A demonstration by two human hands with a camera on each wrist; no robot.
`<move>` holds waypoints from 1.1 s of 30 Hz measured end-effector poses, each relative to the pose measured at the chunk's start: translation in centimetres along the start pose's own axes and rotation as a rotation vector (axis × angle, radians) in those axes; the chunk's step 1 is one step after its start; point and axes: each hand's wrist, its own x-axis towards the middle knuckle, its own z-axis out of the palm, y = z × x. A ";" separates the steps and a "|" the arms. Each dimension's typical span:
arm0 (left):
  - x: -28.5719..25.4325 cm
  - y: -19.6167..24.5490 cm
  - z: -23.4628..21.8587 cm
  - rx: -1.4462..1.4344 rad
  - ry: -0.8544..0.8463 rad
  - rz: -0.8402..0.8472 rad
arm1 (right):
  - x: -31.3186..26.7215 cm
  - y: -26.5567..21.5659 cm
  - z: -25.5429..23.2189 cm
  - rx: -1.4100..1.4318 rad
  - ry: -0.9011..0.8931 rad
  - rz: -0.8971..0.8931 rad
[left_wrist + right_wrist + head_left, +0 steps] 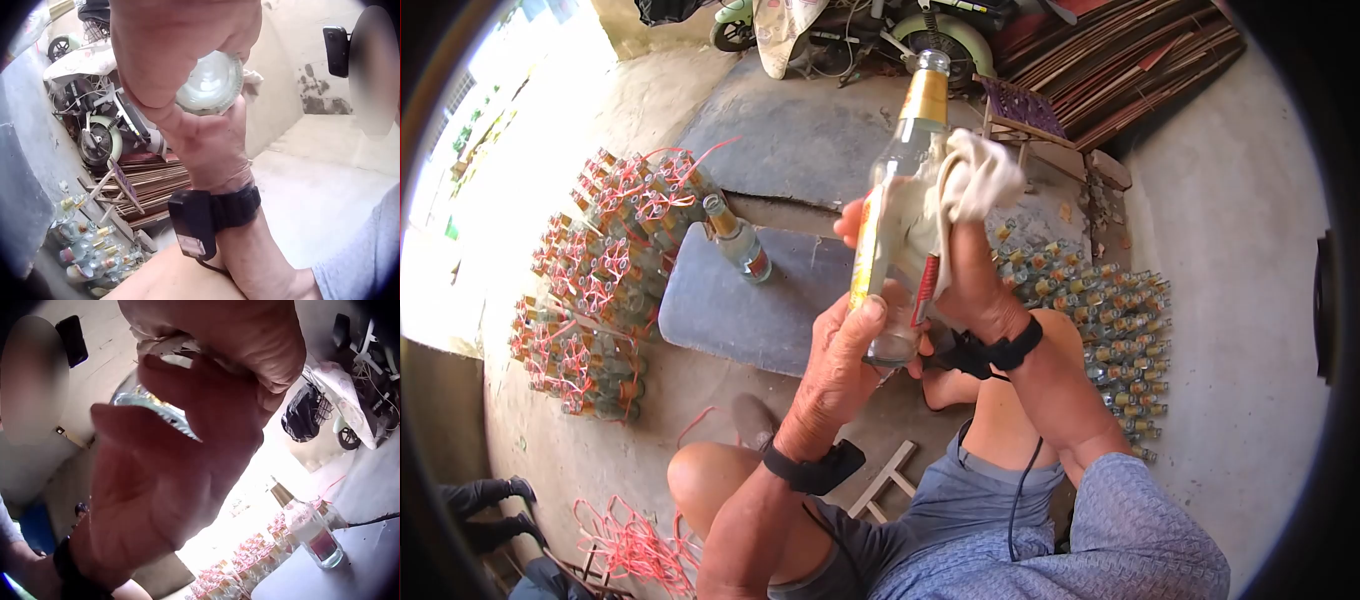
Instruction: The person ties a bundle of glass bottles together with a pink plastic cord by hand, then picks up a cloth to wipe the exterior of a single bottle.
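A clear glass bottle (895, 215) with a gold neck and a yellow label is held up, tilted, in front of the person. The left hand (845, 345) grips it near the base, thumb against the glass. In the left wrist view the round bottle base (214, 84) shows between both hands. The right hand (975, 265) holds a whitish cloth (975, 180) against the bottle's side; a red strip (926, 285) shows beside it. Another clear bottle (743, 250) stands on the dark low table (790, 310) beyond the left hand.
Bundled bottles (585, 310) tied with pink twine stand at left, and several loose bottles (1120, 330) at right. Pink twine (635, 540) lies on the floor near a wooden frame (885, 480). A scooter (945, 50) and stacked wooden strips (1130, 70) are behind.
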 end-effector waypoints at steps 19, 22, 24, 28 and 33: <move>2.0 3.9 -4.3 0.301 0.302 0.118 | -2.5 -1.1 0.5 -0.656 0.054 -0.089; 2.5 4.7 -4.4 0.219 0.382 0.374 | -2.4 0.6 -0.3 -1.030 -0.082 -0.171; 2.5 6.4 -3.3 0.049 0.350 0.495 | -2.5 0.9 0.6 -1.229 -0.205 -0.132; 1.9 6.8 -5.3 -0.175 0.441 0.505 | -3.0 2.4 2.6 -1.352 -0.306 -0.145; 0.6 8.6 -5.8 -0.103 0.367 0.508 | -3.7 4.1 1.3 -1.152 -0.477 -0.066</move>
